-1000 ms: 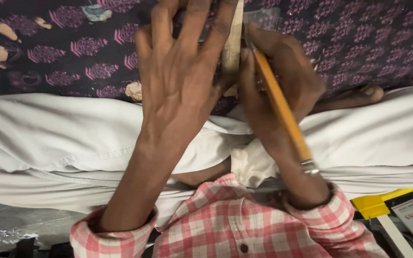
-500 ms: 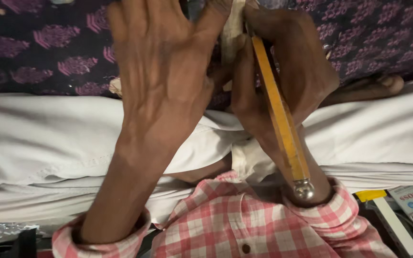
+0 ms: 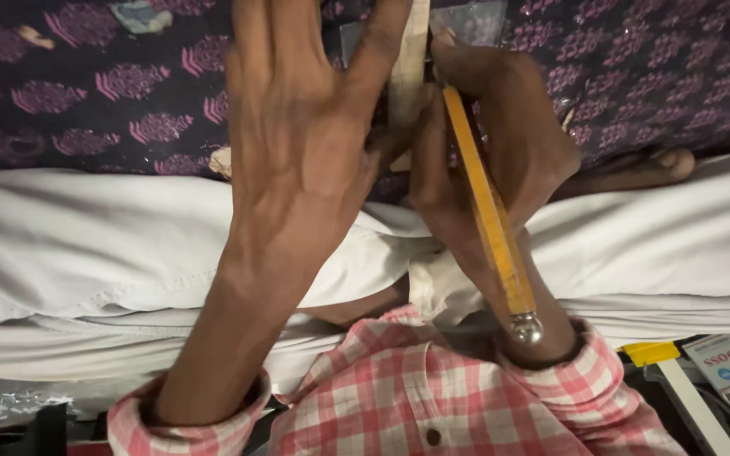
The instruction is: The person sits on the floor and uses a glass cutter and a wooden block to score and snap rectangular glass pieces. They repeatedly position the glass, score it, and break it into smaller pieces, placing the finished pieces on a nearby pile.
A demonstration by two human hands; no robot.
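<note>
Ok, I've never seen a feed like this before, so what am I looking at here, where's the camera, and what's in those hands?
The camera sits on the person's head and looks down at their own two bare hands, so there is no machine. The left hand is spread flat, its fingers pressing a pale wooden ruler onto dark purple patterned fabric. The right hand grips a yellow pencil with a metal end cap beside that ruler. Below are white cloth over the lap and pink checked shirt sleeves.
</note>
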